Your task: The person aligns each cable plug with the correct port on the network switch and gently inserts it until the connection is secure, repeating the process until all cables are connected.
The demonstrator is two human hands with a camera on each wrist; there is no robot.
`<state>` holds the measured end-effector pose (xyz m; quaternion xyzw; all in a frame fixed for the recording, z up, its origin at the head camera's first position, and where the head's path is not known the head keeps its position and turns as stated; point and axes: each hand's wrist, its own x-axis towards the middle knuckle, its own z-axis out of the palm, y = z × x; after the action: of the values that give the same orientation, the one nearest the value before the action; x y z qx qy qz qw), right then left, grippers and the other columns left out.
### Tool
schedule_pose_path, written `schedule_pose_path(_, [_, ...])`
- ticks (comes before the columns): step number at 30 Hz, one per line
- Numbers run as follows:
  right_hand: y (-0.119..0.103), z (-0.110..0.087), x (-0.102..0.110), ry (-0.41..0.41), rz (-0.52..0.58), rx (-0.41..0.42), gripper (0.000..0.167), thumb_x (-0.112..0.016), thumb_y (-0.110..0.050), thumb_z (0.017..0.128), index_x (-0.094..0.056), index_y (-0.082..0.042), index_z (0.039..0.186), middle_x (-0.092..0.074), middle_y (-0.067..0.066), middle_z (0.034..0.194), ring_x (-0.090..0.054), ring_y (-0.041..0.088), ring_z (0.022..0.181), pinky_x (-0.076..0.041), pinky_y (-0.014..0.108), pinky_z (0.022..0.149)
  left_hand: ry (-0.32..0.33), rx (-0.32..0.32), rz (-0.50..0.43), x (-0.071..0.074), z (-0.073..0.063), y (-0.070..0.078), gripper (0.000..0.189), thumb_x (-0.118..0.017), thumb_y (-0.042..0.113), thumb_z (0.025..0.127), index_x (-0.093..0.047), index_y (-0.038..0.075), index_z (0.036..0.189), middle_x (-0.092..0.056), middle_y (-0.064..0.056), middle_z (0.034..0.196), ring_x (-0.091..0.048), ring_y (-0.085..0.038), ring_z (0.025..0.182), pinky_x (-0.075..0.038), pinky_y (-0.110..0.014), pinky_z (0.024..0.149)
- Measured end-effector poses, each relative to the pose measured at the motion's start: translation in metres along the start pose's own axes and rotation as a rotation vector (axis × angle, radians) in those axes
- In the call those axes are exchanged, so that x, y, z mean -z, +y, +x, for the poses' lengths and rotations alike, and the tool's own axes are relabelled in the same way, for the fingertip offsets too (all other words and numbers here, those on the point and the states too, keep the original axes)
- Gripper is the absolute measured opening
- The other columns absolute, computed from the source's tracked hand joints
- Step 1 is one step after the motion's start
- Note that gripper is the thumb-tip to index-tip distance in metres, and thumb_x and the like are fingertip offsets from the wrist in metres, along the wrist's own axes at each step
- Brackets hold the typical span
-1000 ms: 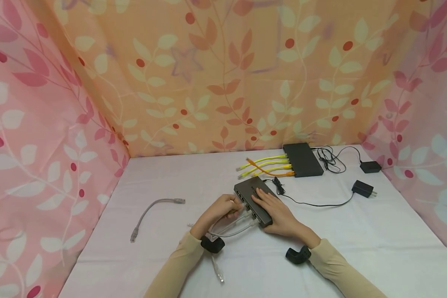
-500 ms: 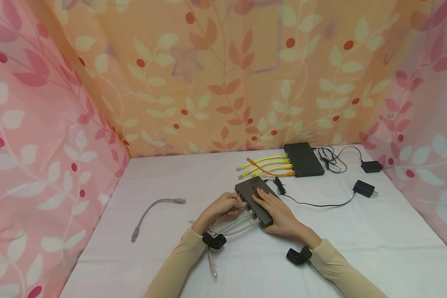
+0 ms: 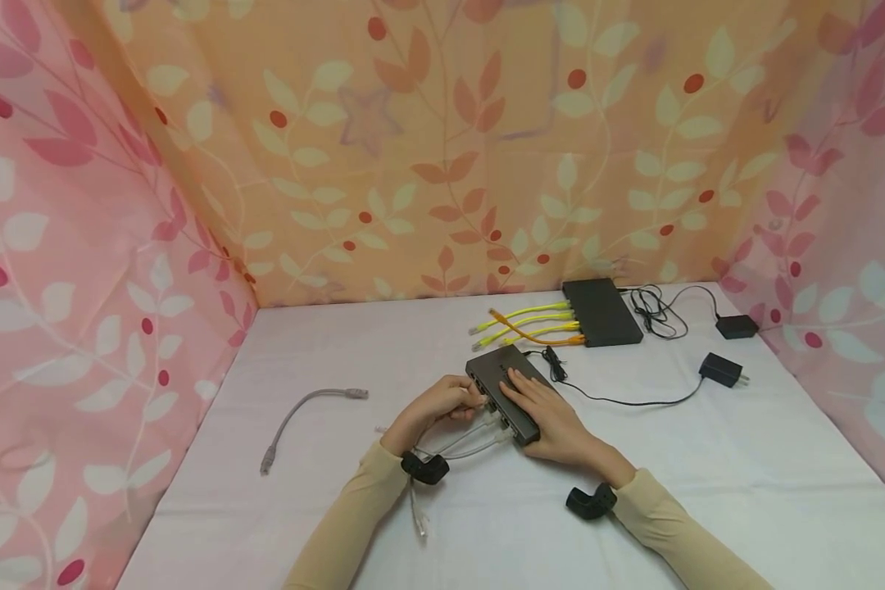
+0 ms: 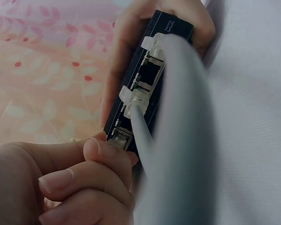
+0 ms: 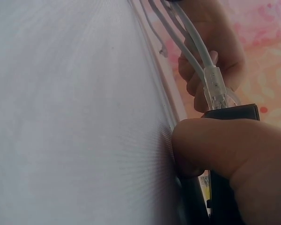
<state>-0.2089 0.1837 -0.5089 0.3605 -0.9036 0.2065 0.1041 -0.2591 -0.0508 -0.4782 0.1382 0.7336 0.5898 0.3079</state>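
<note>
A dark grey network switch (image 3: 492,375) sits at mid-table, its port side facing left. My left hand (image 3: 446,401) pinches a clear network cable plug (image 4: 118,139) at a port near the switch's far end. Two more plugs, a middle one (image 4: 137,104) and a nearer one (image 4: 155,46), sit in other ports with pale grey cables running off. My right hand (image 3: 553,422) holds the switch, fingers laid across its top and thumb (image 5: 196,140) bent round its near edge. The free cable end (image 3: 420,524) lies below my left wrist.
A loose grey network cable (image 3: 269,460) lies at left. Behind stands a black switch (image 3: 603,313) with several yellow cables (image 3: 531,314) and an orange cable (image 3: 527,336) plugged in. Power adapters (image 3: 721,369) with black cords lie at right. Patterned cloth (image 3: 413,164) encloses the table.
The free cable end below my left wrist has shifted slightly left and toward the switch. My left hand has moved a little toward the port; my right hand stays on the switch.
</note>
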Motion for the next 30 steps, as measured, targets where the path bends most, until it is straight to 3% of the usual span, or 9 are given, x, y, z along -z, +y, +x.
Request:
schedule_pose_path(9, [0.0, -0.002, 0.004, -0.008, 0.005, -0.013, 0.096, -0.078, -0.019, 0.062, -0.031, -0.007, 0.144, -0.023, 0.015, 0.151, -0.024, 0.03, 0.139, -0.025, 0.046, 0.108, -0.014, -0.014, 0.017, -0.002, 0.006, -0.001, 0.02, -0.059, 0.015, 0.09, -0.057, -0.002, 0.08, -0.053, -0.003, 0.055, -0.033, -0.009, 0.04, -0.029, -0.023, 0.042])
schedule_pose_path(21, [0.0, 0.0, 0.0, -0.044, -0.003, -0.024, 0.097, -0.079, -0.025, 0.063, -0.03, -0.01, 0.145, -0.02, 0.011, 0.153, -0.02, 0.026, 0.141, -0.022, 0.043, 0.11, -0.022, -0.108, 0.244, 0.001, -0.009, -0.008, 0.026, -0.055, 0.027, 0.094, -0.061, 0.001, 0.095, -0.058, -0.004, 0.061, -0.05, -0.013, 0.049, -0.045, -0.025, 0.052])
schedule_pose_path(30, [0.001, -0.001, 0.002, -0.017, -0.013, -0.009, 0.097, -0.079, -0.023, 0.061, -0.031, -0.009, 0.145, -0.023, 0.012, 0.152, -0.023, 0.027, 0.139, -0.025, 0.044, 0.108, -0.004, -0.124, 0.24, -0.003, -0.01, -0.004, 0.026, -0.054, 0.023, 0.095, -0.062, -0.002, 0.097, -0.057, -0.001, 0.057, -0.048, -0.011, 0.046, -0.042, -0.023, 0.049])
